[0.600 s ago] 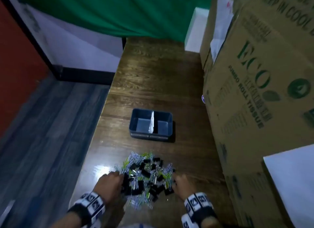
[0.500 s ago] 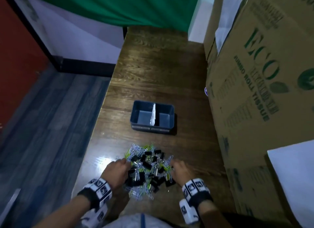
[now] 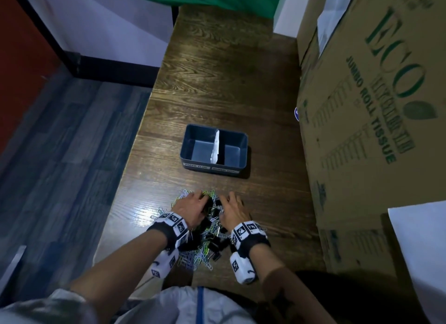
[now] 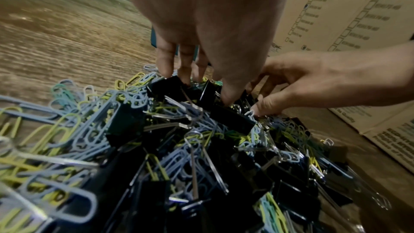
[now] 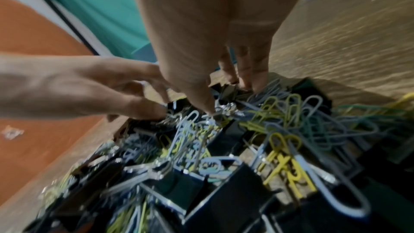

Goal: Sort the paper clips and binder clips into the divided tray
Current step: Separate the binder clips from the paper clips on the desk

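Observation:
A tangled pile [image 3: 205, 249] of blue and yellow paper clips [image 4: 67, 130] and black binder clips [image 4: 230, 120] lies on the near end of the wooden table. Both hands hover over the pile's far part. My left hand [image 3: 198, 200] points its fingers down, with the fingertips [image 4: 165, 70] touching black clips. My right hand [image 3: 228, 203] reaches in beside it, its thumb [image 5: 208, 107] pressing on silver wire handles. Neither hand visibly encloses a clip. The dark blue divided tray [image 3: 212, 167] stands beyond the pile, and both of its halves, split by a white divider, show bare floors.
A tall printed cardboard box [image 3: 362, 106] walls off the table's right side. A white panel [image 3: 422, 251] sits at the lower right. The table's left edge [image 3: 135, 155] drops to a grey plank floor. Bare wood [image 3: 217, 70] stretches behind the tray.
Both hands have slid forward from the near flanks of the pile onto its far top and moved closer together. The head view has tilted down.

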Motion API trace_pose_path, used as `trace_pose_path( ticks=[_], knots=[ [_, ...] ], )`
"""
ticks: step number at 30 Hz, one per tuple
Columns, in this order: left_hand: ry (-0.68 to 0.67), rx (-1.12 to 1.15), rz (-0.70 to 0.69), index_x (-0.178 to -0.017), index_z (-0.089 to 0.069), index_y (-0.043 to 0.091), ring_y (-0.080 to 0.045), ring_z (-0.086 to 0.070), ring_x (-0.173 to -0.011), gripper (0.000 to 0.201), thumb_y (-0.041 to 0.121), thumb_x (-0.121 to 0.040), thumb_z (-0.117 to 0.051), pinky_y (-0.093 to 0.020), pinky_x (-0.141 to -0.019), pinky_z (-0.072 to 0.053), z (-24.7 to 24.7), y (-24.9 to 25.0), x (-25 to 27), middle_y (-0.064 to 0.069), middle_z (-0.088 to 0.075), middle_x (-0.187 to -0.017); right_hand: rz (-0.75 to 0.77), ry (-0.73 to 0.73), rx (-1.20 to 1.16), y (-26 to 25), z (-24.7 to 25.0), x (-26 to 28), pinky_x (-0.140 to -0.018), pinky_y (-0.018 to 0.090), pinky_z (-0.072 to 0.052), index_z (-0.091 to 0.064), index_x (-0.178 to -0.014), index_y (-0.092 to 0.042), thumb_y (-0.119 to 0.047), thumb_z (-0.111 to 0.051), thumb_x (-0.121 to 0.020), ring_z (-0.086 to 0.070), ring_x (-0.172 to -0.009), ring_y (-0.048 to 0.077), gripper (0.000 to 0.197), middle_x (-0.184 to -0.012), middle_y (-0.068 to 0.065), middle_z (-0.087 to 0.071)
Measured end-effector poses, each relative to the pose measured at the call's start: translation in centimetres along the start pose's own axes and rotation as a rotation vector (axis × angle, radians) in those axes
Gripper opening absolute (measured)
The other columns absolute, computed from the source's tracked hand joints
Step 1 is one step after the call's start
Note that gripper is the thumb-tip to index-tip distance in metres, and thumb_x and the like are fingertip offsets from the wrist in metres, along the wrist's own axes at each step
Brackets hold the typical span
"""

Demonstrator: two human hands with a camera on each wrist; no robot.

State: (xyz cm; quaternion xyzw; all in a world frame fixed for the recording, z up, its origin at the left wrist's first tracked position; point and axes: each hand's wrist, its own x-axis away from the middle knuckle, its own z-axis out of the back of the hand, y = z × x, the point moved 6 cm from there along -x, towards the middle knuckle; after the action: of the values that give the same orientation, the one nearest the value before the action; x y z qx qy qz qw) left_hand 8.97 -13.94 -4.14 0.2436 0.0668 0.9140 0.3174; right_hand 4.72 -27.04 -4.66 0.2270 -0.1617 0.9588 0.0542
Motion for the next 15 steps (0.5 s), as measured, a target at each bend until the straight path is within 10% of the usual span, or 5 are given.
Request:
trace_pose_path(
  ticks=[7, 15],
  knots=[
    [-0.016, -0.007, 0.047, -0.138, -0.04, 0.023, -0.03, -0.051, -0.116, 0.057, 0.023, -0.086, -0.063, -0.043, -0.082, -0.052, -1.1, 1.5, -0.6, -0.009, -0.043, -0.134, 0.011, 0.057, 0.027, -0.2, -0.5, 0.4, -0.1, 0.046, -0.045, -0.044, -0.143, -0.021, -0.003, -0.061, -0.087, -0.041, -0.127, 0.032, 0.062, -0.137, 0.011, -0.042],
    [0.051, 0.079, 0.043, -0.132, -0.038, 0.014, -0.025, -0.061, -0.094, 0.059, 0.029, -0.083, -0.07, -0.034, -0.069, -0.052, -1.6, 1.3, -0.3, -0.008, -0.049, -0.122, 0.0, 0.157, -0.147, 0.5, 0.3, 1.7, -0.081, 0.04, -0.052, -0.044, -0.104, -0.028, -0.001, -0.072, -0.077, -0.056, -0.102, 0.023, 0.047, -0.112, -0.001, -0.056]
  ],
)
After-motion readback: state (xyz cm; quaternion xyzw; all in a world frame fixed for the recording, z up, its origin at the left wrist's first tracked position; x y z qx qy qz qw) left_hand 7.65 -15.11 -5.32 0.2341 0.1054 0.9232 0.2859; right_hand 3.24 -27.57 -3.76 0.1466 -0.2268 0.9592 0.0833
